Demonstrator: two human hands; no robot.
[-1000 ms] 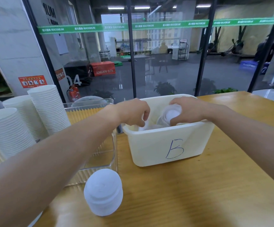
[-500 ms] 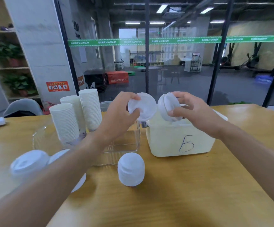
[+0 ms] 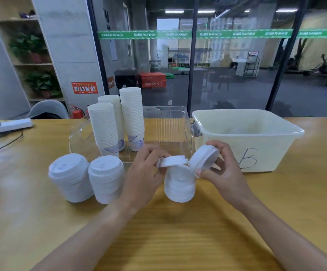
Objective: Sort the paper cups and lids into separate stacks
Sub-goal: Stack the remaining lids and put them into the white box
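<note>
My left hand point(image 3: 145, 171) pinched a white lid point(image 3: 172, 160) held flat just above the nearest lid stack point(image 3: 179, 184), while my right hand point(image 3: 220, 169) gripped a second lid point(image 3: 203, 159), tilted on edge just right of that stack. Half a second before, both lids had been up over the cream bin point(image 3: 246, 137); now they had come down to the stack, so I judged the left one about to be seated and the right one next. Left of that stack stood two more lid stacks point(image 3: 70, 177) on the table point(image 3: 197, 231); behind it, three paper cup stacks point(image 3: 117, 122) stood in a clear tray point(image 3: 168, 122). The bin, to the stack's right, bore a handwritten "B" point(image 3: 248, 158). A green strip point(image 3: 178, 34) on the glass read "MAXIMUM".
</note>
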